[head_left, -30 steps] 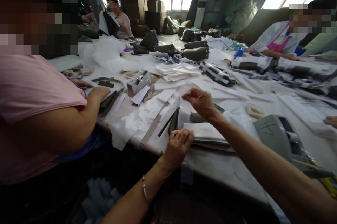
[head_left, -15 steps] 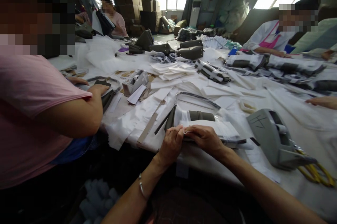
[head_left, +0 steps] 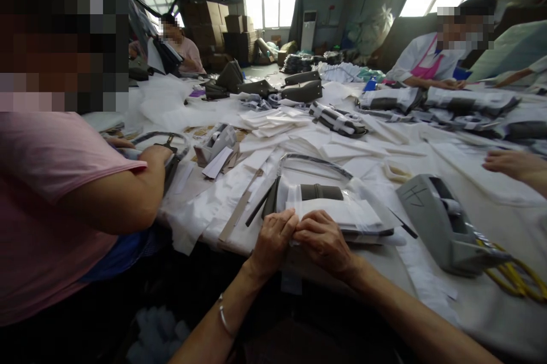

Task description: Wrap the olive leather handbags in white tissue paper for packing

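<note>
A dark olive handbag (head_left: 321, 191) lies at the table's front edge, partly covered with white wrapping sheet (head_left: 356, 213). Its handle (head_left: 314, 159), covered in clear film, arches behind it. My left hand (head_left: 273, 238) is closed in a pinch at the near edge of the bag. Right beside it, fingertips almost touching, my right hand (head_left: 322, 241) is curled and pinching too. A bit of thin white wrapping shows between and under the fingers; how much each hand grips is mostly hidden.
A grey tape dispenser (head_left: 444, 221) and yellow-handled scissors (head_left: 515, 278) stand to the right. At left a co-worker in a pink shirt (head_left: 64, 182) handles another bag. Another tape dispenser (head_left: 217, 144), white sheets (head_left: 277, 122) and wrapped bags (head_left: 337, 119) lie farther back.
My right hand has drawn in closer to the left, its fingers more curled. Both hands sit slightly lower against the bag. At far right, another person's hand reaches further in.
</note>
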The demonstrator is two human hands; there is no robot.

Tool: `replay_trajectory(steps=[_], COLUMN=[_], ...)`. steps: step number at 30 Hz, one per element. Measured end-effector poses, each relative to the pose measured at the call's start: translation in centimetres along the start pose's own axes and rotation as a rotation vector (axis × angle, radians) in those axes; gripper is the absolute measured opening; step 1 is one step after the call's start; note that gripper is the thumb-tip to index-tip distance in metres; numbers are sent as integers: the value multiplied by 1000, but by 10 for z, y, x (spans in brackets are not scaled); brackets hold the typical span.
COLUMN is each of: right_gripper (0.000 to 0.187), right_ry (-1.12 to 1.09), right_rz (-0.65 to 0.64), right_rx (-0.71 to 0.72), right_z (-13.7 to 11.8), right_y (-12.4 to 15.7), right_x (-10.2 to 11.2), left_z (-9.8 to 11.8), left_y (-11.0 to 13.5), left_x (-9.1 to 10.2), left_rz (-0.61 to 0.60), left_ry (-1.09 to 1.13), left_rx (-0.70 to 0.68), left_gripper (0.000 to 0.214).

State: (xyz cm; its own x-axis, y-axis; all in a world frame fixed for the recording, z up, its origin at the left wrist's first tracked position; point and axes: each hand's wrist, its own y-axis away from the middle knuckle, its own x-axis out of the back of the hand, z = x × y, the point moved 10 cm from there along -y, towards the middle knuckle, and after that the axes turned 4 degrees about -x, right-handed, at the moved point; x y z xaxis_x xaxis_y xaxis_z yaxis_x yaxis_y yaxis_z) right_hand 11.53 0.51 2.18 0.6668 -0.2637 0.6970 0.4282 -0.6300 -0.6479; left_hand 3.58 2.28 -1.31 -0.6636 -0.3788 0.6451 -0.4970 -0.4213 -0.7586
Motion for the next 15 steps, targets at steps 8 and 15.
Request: replay_trajectory(steps=[8, 15], right_gripper=[19, 36], right_ry=[-50, 121], right_rz=[-104, -697], right_rx=[-322, -543], right_z=[62, 120], right_y=[-36, -58], right_x=[16, -64], left_z=[-3, -4], left_y=[2, 3], left_x=[-4, -6], left_rz=[-42, -104], left_ry=[56, 83], left_rx=[-1, 10], left_gripper=[35, 48])
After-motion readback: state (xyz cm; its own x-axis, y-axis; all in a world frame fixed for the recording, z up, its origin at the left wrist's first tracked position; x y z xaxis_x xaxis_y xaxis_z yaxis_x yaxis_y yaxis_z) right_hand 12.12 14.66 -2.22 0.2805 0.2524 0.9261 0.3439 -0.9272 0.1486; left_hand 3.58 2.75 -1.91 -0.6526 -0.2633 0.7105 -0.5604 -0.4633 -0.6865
